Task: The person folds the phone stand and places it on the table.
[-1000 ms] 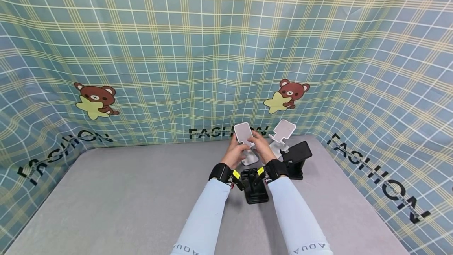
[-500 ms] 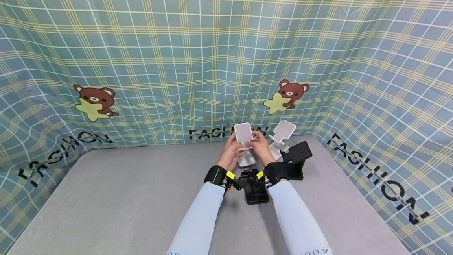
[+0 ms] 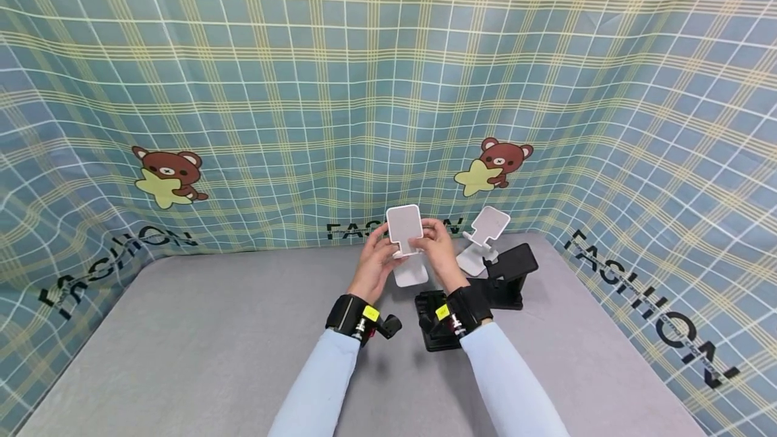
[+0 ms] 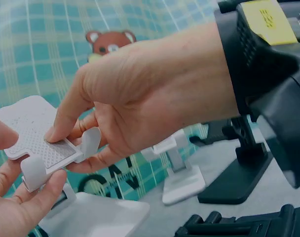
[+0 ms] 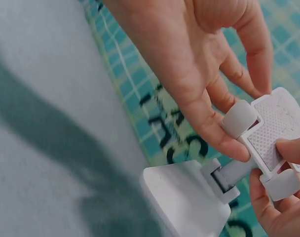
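A white phone stand [image 3: 404,226] is held between both hands, its backrest facing me and its flat base [image 3: 411,274] below. My left hand [image 3: 369,267] grips the left edge of the backrest, close to the hinged neck [image 5: 235,173]. From the other side my right hand [image 3: 440,256] pinches it, thumb pressed on the textured pad [image 5: 265,143] and fingers behind. Two small front hooks [image 4: 34,172] stick out at the lower end of the backrest. Below the right wrist lies a folded black phone stand [image 3: 442,342], partly hidden by that wrist's camera.
A second white phone stand [image 3: 490,224] stands open at the back right. Beside it is an upright black phone stand [image 3: 514,261]. Grey cloth covers the table [image 3: 243,342], and a checked curtain [image 3: 291,154] hangs right behind its back edge.
The held white stand has moved slightly left and turned more squarely toward me. Both hands shifted with it, the left wrist farther left, away from the folded black stand.
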A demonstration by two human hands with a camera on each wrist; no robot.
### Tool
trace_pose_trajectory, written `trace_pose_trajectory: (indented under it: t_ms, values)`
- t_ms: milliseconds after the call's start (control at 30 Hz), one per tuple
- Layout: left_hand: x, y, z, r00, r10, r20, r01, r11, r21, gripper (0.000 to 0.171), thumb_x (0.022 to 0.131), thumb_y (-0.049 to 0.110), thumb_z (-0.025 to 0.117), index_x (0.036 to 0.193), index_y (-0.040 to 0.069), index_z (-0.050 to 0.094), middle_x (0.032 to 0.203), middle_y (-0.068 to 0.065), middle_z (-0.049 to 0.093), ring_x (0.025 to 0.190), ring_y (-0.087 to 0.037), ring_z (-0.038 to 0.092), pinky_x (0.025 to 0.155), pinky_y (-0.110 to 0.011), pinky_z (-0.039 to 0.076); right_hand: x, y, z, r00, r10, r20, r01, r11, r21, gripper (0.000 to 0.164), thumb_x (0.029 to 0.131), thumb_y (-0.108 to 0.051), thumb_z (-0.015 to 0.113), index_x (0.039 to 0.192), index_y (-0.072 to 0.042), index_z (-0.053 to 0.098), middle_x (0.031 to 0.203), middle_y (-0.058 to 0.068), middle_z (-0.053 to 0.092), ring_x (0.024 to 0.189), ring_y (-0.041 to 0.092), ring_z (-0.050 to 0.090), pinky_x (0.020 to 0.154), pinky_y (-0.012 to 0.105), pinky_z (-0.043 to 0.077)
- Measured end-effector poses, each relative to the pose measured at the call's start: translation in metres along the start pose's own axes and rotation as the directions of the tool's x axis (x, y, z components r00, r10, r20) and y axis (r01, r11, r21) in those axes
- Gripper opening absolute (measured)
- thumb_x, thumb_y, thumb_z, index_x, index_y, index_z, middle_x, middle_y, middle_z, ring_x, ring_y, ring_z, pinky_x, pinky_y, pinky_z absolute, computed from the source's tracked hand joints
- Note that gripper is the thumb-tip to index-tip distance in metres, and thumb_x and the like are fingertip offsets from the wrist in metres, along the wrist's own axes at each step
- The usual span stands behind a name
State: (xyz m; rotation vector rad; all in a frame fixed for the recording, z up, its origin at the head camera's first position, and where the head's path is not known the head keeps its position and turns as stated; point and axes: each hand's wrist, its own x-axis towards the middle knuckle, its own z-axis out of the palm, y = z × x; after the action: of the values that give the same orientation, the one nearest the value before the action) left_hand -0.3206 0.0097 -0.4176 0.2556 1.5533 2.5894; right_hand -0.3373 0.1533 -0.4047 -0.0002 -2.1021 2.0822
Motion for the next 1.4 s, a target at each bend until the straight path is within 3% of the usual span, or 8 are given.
trace_pose_trajectory:
  t_ms: [133,333,633,900,1400]
  values:
    - [-0.016,0.009,-0.005,1.0,0.023,0.016,-0.023,1.0,-0.017,0.053,0.094,-0.001,0.049,0.143,0.016,0.038,0.119,-0.008,0.054,0.108,-0.018,0.056,0.093,-0.037,0.047,-0.016,-0.007,0.007,0.999,-0.029,0.024,0.028,0.999,0.046,0.043,0.084,0.004,0.063,0.123,-0.004,0.048,0.101,0.01,0.062,0.088,0.012,0.058,0.08,0.029,0.045]
    - [-0.042,0.016,-0.009,0.999,0.029,0.02,-0.028,0.999,-0.041,0.053,0.094,0.0,0.047,0.143,0.015,0.036,0.123,-0.008,0.052,0.106,-0.016,0.054,0.091,-0.033,0.046,-0.044,-0.013,0.014,0.997,-0.056,0.046,0.051,0.994,0.098,0.044,0.084,0.004,0.063,0.124,-0.002,0.047,0.11,0.017,0.061,0.09,0.011,0.058,0.08,0.027,0.045]
    - [-0.07,0.015,-0.009,0.999,0.015,-0.048,-0.016,0.999,-0.029,0.046,0.097,0.002,0.045,0.141,0.017,0.039,0.121,-0.006,0.054,0.107,-0.016,0.056,0.089,-0.032,0.047,-0.074,-0.014,0.019,0.998,-0.054,0.042,0.047,0.986,0.158,0.043,0.083,0.005,0.063,0.122,-0.002,0.047,0.11,0.018,0.062,0.092,0.012,0.059,0.081,0.027,0.045]
    - [-0.076,0.013,-0.009,0.997,0.023,-0.079,-0.025,0.999,-0.028,0.048,0.095,-0.001,0.047,0.14,0.014,0.04,0.115,-0.004,0.056,0.101,-0.014,0.058,0.085,-0.031,0.05,-0.081,-0.01,0.021,0.998,-0.04,0.041,0.031,0.979,0.2,0.042,0.082,0.007,0.064,0.12,0.0,0.047,0.099,0.006,0.064,0.088,0.011,0.059,0.078,0.025,0.045]
    - [-0.079,0.02,-0.011,0.997,0.045,-0.068,-0.044,0.999,0.01,0.047,0.095,0.001,0.047,0.14,0.012,0.041,0.113,-0.003,0.058,0.098,-0.014,0.058,0.084,-0.031,0.048,-0.083,-0.013,0.022,0.999,-0.017,0.036,0.008,0.972,0.236,0.041,0.081,0.007,0.065,0.118,-0.002,0.05,0.095,0.0,0.067,0.087,0.011,0.061,0.074,0.026,0.047]
